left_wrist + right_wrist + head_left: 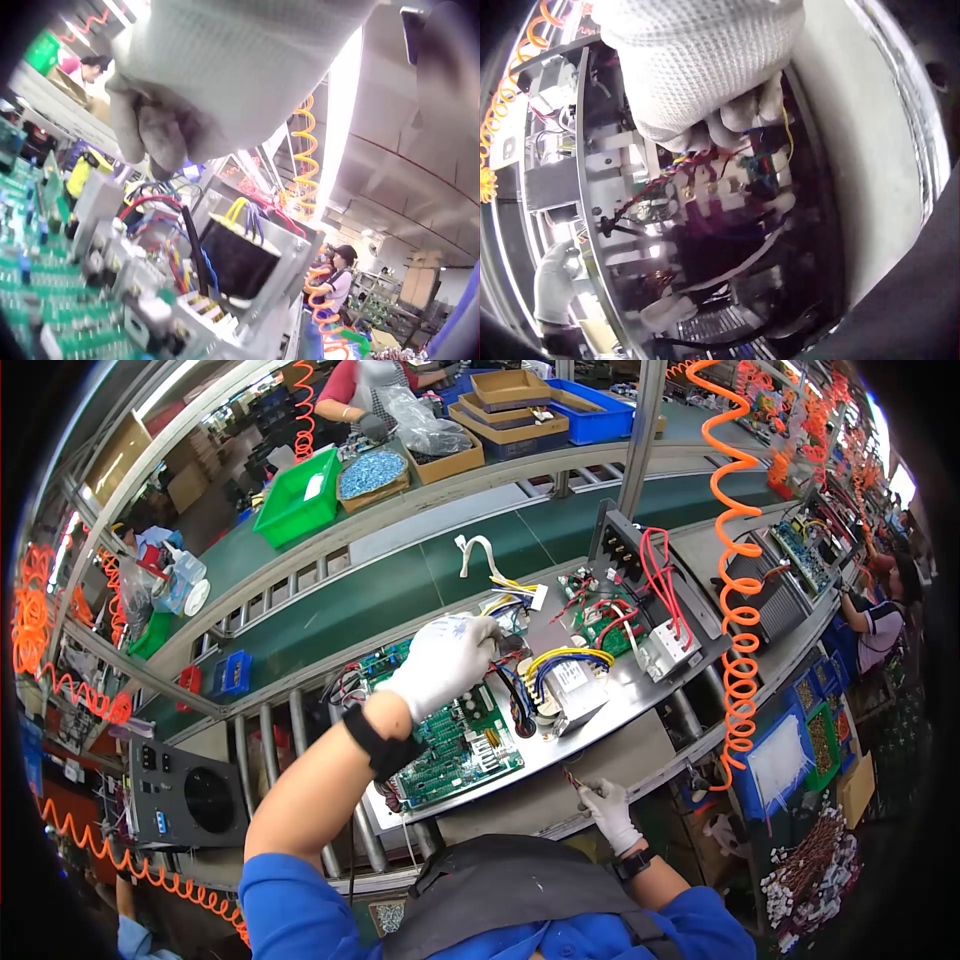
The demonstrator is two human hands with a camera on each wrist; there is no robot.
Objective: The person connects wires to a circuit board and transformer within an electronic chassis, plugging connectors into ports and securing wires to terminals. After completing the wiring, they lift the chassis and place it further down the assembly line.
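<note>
- While your left hand [445,660] curls over the circuit board [460,745] just left of the transformer [565,690], its grip cannot be told.
- Your right hand [610,810], on the transformer's near side, pinches thin wires [573,778].

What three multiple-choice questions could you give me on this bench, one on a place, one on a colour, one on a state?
1. Where is the left hand? A. Over the chassis. B. On the belt. C. In a blue bin.
2. What colour is the coiled hose? A. Blue. B. Orange. C. Black.
3. How is the right hand? A. Flat and open. B. Out of view. C. Pinching wires.
Answers: A, it sits above the board on the chassis; B, the coil is bright orange; C, its fingers curl on the wires.
</note>
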